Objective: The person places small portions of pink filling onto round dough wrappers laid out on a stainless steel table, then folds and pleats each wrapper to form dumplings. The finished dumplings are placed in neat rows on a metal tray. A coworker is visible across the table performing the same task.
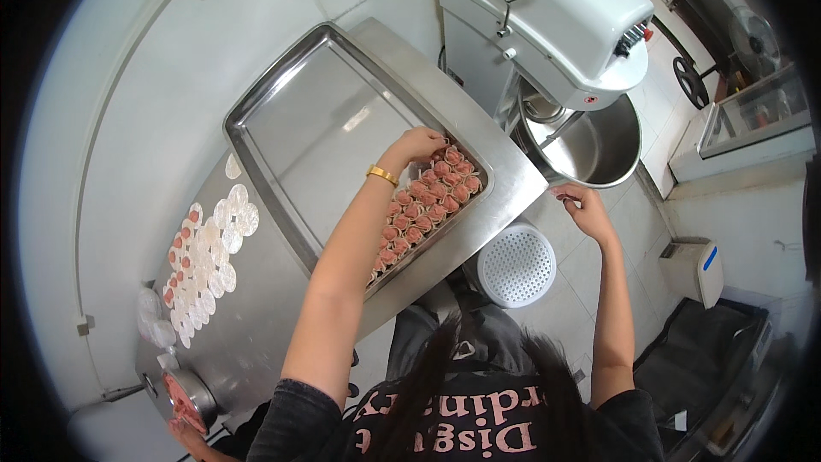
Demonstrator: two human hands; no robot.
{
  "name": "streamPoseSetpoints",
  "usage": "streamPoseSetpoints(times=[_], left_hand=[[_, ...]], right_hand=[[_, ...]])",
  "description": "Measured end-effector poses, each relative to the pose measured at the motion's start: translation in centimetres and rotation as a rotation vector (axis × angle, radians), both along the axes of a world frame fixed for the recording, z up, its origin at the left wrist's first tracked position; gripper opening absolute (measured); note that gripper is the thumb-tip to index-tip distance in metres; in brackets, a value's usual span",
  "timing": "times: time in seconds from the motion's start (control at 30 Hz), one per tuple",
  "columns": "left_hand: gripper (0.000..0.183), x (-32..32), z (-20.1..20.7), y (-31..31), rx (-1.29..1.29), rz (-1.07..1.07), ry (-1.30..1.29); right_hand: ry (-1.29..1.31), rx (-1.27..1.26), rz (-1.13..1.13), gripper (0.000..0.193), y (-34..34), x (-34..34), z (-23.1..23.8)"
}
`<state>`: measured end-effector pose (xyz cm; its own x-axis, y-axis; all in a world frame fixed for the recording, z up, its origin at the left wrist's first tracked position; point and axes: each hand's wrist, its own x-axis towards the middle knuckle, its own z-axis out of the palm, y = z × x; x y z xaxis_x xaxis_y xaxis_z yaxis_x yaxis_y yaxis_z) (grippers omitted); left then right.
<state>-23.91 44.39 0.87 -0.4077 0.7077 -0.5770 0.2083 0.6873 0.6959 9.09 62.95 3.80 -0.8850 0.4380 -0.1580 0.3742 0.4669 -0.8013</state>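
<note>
My left hand (417,145), with a gold band at the wrist, reaches over a large metal tray (299,111). Its fingers are closed at the far end of the packed rows, on a dumpling mostly hidden beneath them. Several open-topped dumplings (428,197) with pink meat filling and pale pleated wrappers stand close together along the tray's near right side. My right hand (583,208) hangs in the air past the table corner, near the mixer bowl. Its fingers are loosely bent and apart, with nothing visible in them.
Flat round wrappers (209,257), some topped with pink filling, lie on the steel table (256,325). At lower left, another person's hand (186,436) is at a metal bowl (202,395) of filling. A white mixer (547,26) and a perforated white stool (516,265) stand right of the table.
</note>
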Motion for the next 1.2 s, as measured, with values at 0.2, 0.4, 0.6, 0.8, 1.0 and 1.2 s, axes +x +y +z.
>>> streamPoseSetpoints(times=[0.2, 0.4, 0.6, 0.8, 1.0, 1.2], left_hand=[[0.025, -0.1, 0.6, -0.5, 0.091, -0.1, -0.055], [0.025, 0.0, 0.2, -0.9, 0.138, -0.167, 0.078], [0.028, 0.8, 1.6, -2.1, 0.185, -0.092, 0.239], [0.029, 0.6, 6.2, -8.6, 0.29, 0.053, 0.38], [0.025, 4.3, 10.9, -22.0, 0.295, 0.256, 0.382], [0.024, 12.6, 9.9, -35.1, 0.39, 0.643, 0.333]], right_hand=[[-0.011, -0.07, -0.021, 0.037, -1.1, 0.8, -0.4], [0.022, -0.087, 0.015, 0.035, -1.7, -0.1, -0.6], [0.132, 0.036, 0.059, 0.033, -0.9, -4.2, 1.2], [0.308, 0.374, 0.397, 0.03, -2.1, -15.2, 3.0], [-0.038, 0.788, 0.933, 0.036, -5.1, -22.7, 2.5], [-0.198, 0.904, 1.14, 0.036, -5.9, -24.2, 3.5]])
